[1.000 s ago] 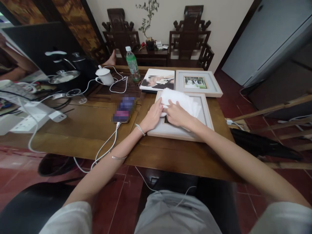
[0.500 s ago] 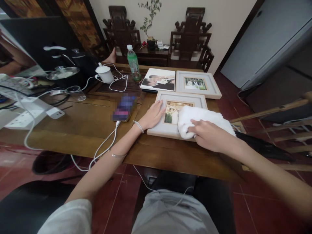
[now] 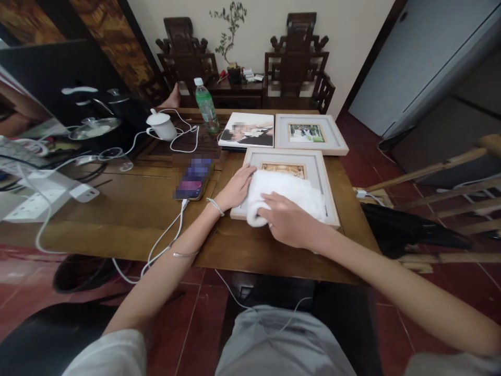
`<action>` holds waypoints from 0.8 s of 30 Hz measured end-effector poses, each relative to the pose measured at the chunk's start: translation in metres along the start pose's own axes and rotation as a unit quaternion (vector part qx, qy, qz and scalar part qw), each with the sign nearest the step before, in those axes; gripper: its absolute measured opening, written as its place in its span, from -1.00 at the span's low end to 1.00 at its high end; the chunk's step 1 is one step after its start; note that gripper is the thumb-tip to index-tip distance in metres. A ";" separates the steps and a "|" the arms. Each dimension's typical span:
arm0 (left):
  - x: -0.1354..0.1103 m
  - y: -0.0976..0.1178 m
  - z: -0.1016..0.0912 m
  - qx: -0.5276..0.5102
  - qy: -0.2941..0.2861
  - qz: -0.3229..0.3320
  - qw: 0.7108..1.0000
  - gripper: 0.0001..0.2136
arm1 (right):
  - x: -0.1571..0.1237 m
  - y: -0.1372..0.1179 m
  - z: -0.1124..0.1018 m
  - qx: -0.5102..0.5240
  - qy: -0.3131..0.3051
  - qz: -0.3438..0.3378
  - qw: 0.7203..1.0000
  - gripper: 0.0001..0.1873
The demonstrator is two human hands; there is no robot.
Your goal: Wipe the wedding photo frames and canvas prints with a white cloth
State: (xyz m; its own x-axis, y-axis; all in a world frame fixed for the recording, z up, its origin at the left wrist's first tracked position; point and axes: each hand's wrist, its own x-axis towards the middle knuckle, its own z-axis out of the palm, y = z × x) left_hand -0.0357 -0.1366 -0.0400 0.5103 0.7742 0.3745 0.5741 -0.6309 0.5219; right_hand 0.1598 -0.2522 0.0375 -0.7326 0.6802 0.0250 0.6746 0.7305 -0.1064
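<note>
Head camera view, and from where I stand the right hand grips a folded white cloth on the near picture frame, which lies flat on the wooden table; the left hand, clasping nothing, rests along the frame's left side. A hard push with the cloth could slide the frame into the far frame just beyond, and trapped grit might scratch it. The cloth covers most of the picture and I can't tell whether glass protects it.
</note>
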 end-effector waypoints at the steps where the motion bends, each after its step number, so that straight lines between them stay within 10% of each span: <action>1: 0.000 -0.001 0.000 0.006 -0.001 0.003 1.000 -0.59 | -0.009 0.004 -0.002 -0.003 -0.006 0.009 1.000 -0.59; 10: 0.000 -0.003 0.006 0.031 -0.034 0.014 0.999 -0.56 | -0.091 0.028 -0.011 -0.135 0.013 0.123 0.983 -0.62; 24: -0.002 -0.004 0.010 0.031 -0.004 0.015 0.999 -0.58 | -0.013 0.142 -0.013 -0.163 0.044 0.188 0.967 -0.61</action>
State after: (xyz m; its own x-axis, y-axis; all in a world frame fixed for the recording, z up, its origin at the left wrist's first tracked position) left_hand -0.0329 -0.1355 -0.0504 0.5326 0.7545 0.3835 0.5970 -0.6561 0.4616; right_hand 0.2663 -0.1571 0.0352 -0.4282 0.8941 0.1312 0.8955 0.4003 0.1948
